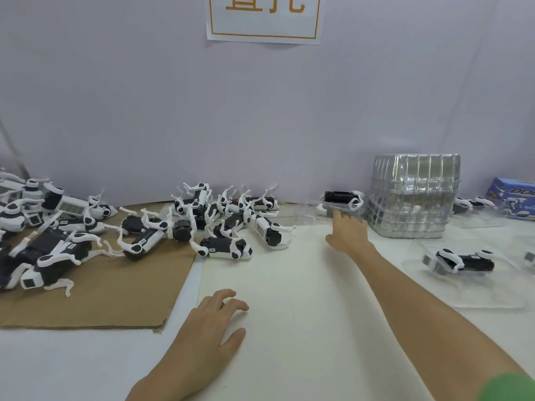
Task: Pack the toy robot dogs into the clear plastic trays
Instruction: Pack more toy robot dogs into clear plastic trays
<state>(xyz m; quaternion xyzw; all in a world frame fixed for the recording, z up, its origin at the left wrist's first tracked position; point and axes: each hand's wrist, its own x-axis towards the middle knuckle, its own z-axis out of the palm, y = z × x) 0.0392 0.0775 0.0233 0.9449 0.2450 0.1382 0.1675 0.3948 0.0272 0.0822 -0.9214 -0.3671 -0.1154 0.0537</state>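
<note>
Two hands are out: the left hand (214, 316) rests on the white bench (304, 285), its fingers (231, 299) released and loosely spread, while the right hand (348, 230) lays straight, unclenched fingers (339, 219) on the near rim of one clear tray (307, 217), grasping nothing. Just beyond those fingers one toy dog (343, 197) sits in that tray. To their right stand one stack of trays (414, 195) and a second dog (460, 261) in a second tray (469, 298); to their left sprawls a pile of dogs (202, 224), too tangled to count.

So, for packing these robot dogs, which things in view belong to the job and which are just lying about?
Job: loose toy dogs, stack of clear trays, tray at the right hand, trayed dog.
Lying about: cardboard sheet, blue box, wall sign.
</note>
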